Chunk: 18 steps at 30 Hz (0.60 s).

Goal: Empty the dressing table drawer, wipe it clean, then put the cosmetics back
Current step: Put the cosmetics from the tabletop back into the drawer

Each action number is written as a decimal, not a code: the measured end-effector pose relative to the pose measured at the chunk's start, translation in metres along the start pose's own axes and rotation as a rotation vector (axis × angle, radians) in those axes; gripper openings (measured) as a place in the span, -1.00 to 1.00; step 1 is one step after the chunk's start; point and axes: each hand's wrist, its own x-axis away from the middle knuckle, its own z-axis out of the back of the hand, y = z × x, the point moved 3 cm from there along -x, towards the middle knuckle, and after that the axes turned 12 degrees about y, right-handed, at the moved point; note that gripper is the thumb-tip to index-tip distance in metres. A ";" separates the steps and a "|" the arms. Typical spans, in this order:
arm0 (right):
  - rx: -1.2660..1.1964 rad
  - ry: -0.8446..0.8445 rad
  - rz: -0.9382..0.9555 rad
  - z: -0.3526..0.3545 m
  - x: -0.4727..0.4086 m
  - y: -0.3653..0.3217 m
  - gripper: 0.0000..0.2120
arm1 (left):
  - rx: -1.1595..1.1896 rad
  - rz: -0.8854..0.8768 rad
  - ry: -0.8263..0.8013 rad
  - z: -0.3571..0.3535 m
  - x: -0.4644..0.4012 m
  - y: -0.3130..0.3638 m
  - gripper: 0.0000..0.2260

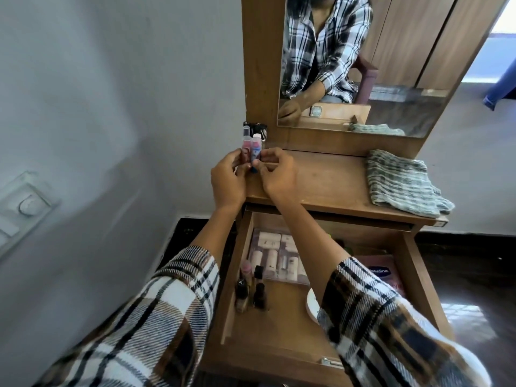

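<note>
Both hands meet over the back left corner of the dressing table top [329, 185]. My left hand [227, 180] pinches a pink lip balm tube [246, 148], and my right hand [277, 174] pinches a blue-and-pink one [255, 150] beside it, both upright. Behind them stand a few small dark cosmetics [258, 129]. Below, the drawer [279, 331] is pulled out. It holds small dark bottles [248, 291], a clear pouch of white tubes [276, 258], a pink Vaseline pack [384, 273] and a white round jar [312, 304], partly hidden by my right sleeve.
A folded green-and-white striped cloth [405, 182] lies on the right of the table top. A mirror [363, 65] stands behind, showing a person in a plaid shirt. A grey wall with a switch plate [25, 205] is on the left. Dark floor surrounds the table.
</note>
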 end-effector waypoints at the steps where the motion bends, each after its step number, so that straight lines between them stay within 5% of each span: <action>1: 0.000 0.002 0.001 -0.001 0.000 0.001 -0.82 | 0.002 0.000 0.011 0.000 0.000 -0.001 -0.72; 18: 0.119 -0.239 0.021 0.072 0.080 -0.032 -0.74 | -0.012 -0.123 -0.184 0.077 0.064 0.047 -0.76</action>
